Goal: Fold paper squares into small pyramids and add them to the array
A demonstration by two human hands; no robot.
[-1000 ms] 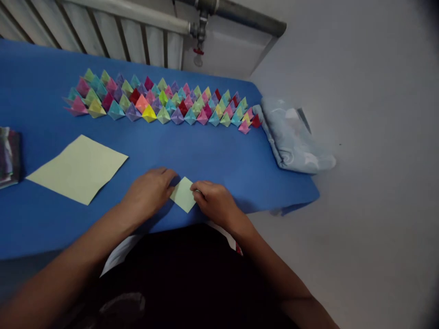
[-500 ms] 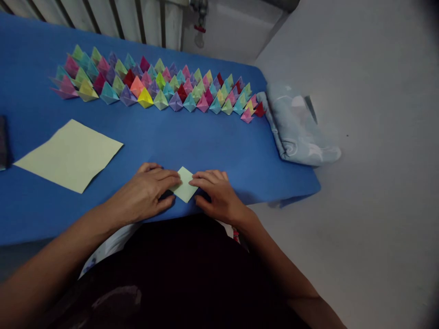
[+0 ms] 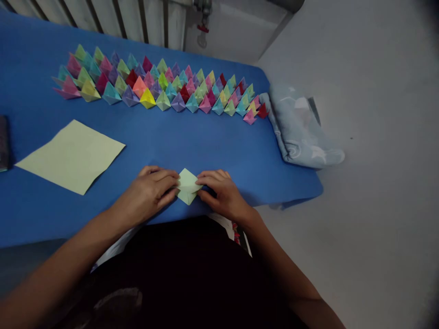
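Note:
A small pale green folded paper (image 3: 188,186) lies near the front edge of the blue-covered table (image 3: 219,151), its upper flap partly lifted along the middle. At its left corner, my left hand (image 3: 151,189) pinches the paper between fingers and thumb. My right hand (image 3: 221,192) grips the opposite corner, with the thumb below and the fingers above. Farther left lies a large pale green sheet (image 3: 72,157), flat and untouched.
Rows of colourful folded paper boats (image 3: 164,91) stretch across the back of the table. A folded grey-blue cloth (image 3: 298,128) rests at the right end, beside the wall. Behind are a white radiator (image 3: 130,23) and a valve (image 3: 203,27). A dark object (image 3: 3,141) sits at the left edge.
The small paper's upper layer has been raised, showing a crease in the lower half. My left thumb has moved up to the paper's corner. The view has shifted slightly.

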